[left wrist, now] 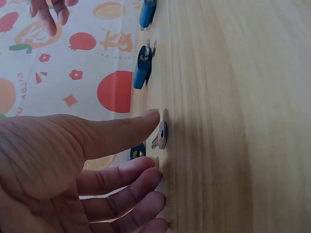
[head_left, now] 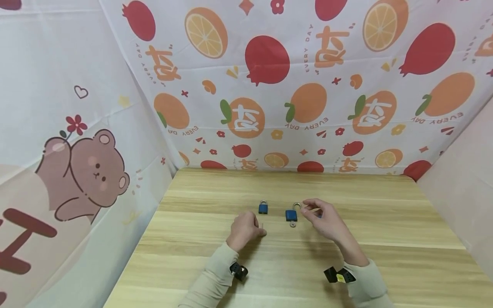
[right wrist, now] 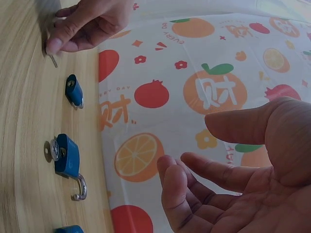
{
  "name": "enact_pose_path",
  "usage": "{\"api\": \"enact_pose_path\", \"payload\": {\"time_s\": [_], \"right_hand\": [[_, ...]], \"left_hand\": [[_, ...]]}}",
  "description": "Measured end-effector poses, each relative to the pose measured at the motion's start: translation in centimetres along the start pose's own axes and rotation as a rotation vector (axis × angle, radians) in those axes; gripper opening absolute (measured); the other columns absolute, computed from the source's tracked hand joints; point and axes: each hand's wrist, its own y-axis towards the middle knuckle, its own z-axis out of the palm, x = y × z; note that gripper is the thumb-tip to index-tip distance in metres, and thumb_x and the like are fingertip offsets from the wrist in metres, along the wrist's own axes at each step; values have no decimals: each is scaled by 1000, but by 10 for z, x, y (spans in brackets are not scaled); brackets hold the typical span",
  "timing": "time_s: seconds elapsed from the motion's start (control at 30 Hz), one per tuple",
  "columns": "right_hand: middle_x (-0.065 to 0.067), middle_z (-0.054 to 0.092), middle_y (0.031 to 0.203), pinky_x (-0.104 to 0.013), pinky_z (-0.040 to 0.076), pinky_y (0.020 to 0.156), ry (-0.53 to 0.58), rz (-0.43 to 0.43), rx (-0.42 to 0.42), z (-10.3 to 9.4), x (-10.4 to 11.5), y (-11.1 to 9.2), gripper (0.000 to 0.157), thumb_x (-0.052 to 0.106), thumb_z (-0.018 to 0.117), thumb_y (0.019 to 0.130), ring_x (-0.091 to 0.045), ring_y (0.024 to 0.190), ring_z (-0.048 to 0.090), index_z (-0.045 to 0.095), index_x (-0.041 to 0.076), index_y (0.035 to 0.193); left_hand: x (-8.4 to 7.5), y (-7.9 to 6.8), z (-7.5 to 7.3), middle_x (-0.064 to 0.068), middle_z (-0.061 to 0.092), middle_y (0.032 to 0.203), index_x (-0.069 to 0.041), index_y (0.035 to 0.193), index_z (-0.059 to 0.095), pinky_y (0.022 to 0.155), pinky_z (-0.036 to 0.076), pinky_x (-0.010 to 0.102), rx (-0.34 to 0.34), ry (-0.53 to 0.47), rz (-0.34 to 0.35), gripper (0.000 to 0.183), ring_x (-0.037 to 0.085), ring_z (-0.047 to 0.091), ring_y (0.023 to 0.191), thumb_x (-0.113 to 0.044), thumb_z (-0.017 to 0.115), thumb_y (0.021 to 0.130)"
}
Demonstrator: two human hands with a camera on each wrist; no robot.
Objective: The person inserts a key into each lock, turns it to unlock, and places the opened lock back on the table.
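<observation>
My left hand (head_left: 245, 229) is low over the wooden table, thumb and fingers spread around a small silver key (left wrist: 162, 136) with a round head. In the left wrist view a gap shows between thumb and fingertips, with the key between them. Just beyond is a small blue padlock (head_left: 263, 208), its shackle closed. Further right lies a blue padlock (head_left: 291, 215) with its shackle swung out and a key (right wrist: 54, 149) in its keyhole. My right hand (head_left: 323, 216) hovers beside that shackle, fingers loosely bent, holding nothing. A third blue padlock (right wrist: 69, 229) is mostly hidden behind it.
The wooden table (head_left: 308, 269) ends at a fruit-printed cloth (head_left: 277, 141) hanging behind it. Another cloth (head_left: 127, 248) with a bear print closes off the left side. Dark camera straps (head_left: 239, 271) sit on both wrists.
</observation>
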Motion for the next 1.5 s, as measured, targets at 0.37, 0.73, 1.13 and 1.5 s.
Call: {"api": "enact_pose_path", "payload": {"time_s": [0.37, 0.73, 1.13, 1.5], "right_hand": [[-17, 67, 114, -26, 52, 68, -5, 8, -15, -5, 0, 2, 36, 20, 61, 102, -20, 93, 64, 61, 0, 132], [-17, 67, 112, -24, 52, 68, -26, 12, -41, -7, -5, 5, 35, 20, 61, 102, -19, 92, 63, 62, -1, 130], [-18, 66, 114, -26, 54, 64, 2, 40, -37, -9, -7, 4, 35, 19, 60, 102, -22, 94, 64, 61, 0, 132], [-17, 68, 114, -24, 52, 77, 8, 27, -43, -11, -9, 3, 33, 15, 58, 103, -21, 98, 63, 61, -1, 132]], "left_hand": [[0, 2, 2, 1, 64, 68, -10, 64, 66, 50, 41, 26, 3, 26, 23, 26, 13, 54, 58, -13, 89, 75], [-2, 5, 3, 2, 65, 69, -10, 65, 66, 50, 41, 27, -25, 8, 25, 25, 14, 54, 58, -12, 88, 76], [-1, 8, 8, 6, 70, 74, -9, 67, 70, 52, 47, 32, -47, 48, 41, 16, 21, 61, 65, -4, 84, 73], [-1, 5, 12, 5, 65, 68, -9, 63, 66, 48, 40, 27, -58, 17, 72, 18, 17, 53, 59, 4, 74, 74]]}}
